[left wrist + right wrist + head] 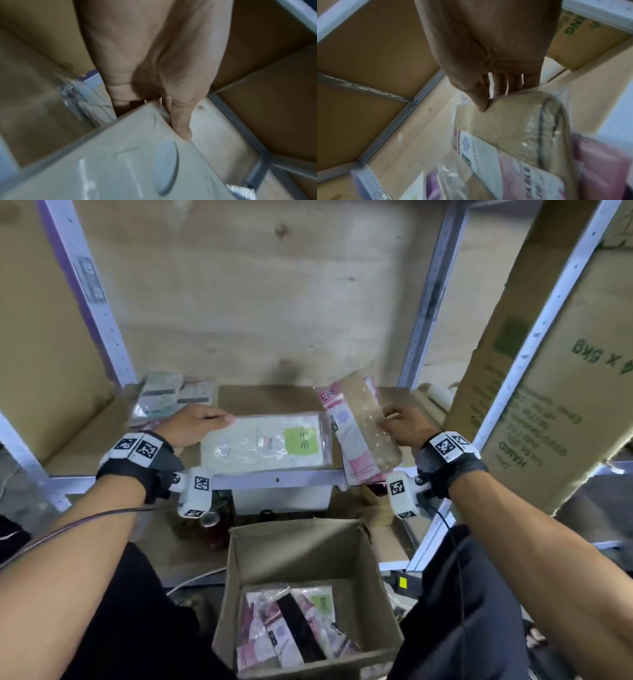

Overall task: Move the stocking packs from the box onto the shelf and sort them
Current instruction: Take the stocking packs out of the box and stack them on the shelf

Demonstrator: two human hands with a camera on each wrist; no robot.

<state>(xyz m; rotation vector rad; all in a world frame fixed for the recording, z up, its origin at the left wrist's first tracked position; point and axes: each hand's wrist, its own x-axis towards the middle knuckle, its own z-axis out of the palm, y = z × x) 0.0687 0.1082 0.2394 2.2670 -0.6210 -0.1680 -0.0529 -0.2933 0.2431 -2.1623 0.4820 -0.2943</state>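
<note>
Beige pack in right grip, box (head only)

A pale plywood back panel, knotted and stained, filled the upper middle of the head view. Two grey-white perforated metal posts framed it. The left upright slanted in from the upper left, and the right upright stood at the upper right. The shelf crossed the middle of the frame, its metal front rail running level. A tall cardboard carton with green print rose along the right edge, and plain brown cardboard stood at the left edge. Below the rail, a lower board lay in shadow. The light was dim and even.
</note>
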